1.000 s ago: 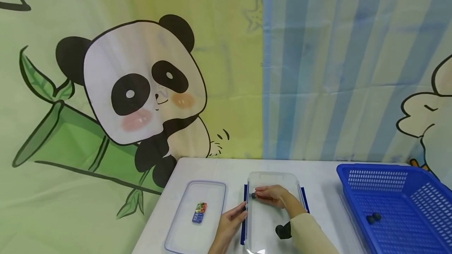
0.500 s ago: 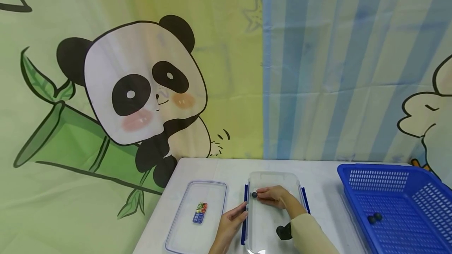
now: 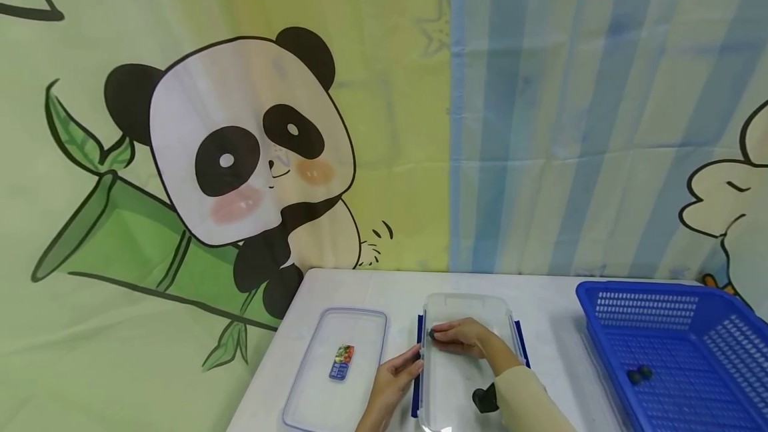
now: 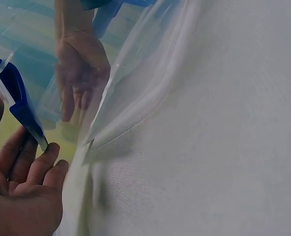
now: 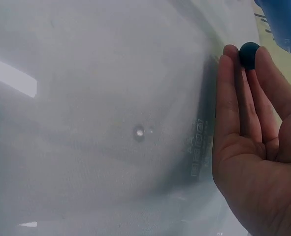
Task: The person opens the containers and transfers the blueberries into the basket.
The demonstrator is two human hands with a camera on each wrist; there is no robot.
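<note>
A clear plastic box (image 3: 459, 385) with blue latches (image 3: 520, 342) stands on the table. My right hand (image 3: 465, 337) is over its far left part, pinching a small dark ball (image 5: 249, 55) between thumb and fingertips. In the right wrist view the ball looks dark teal, and the box's pale floor spreads beside the hand. My left hand (image 3: 393, 382) touches the box's left side. In the left wrist view its fingers lie loosely bent against the free end of a blue latch (image 4: 21, 103), the thumb mostly cut off by the frame.
Left of the box lies a clear lid (image 3: 303, 382) bearing a fruit-pictured label (image 3: 342, 362). A blue mesh basket (image 3: 636, 292) at the right holds two dark balls (image 3: 639, 375). The white table (image 3: 558, 325) meets a cartoon curtain (image 3: 384, 119) behind. A dark heart-like shape (image 3: 485, 400) shows at my right sleeve.
The ball, which showed more fully at the fingertips half a second ago, is now partly covered by the right fingers. The left hand stays at the box's side.
</note>
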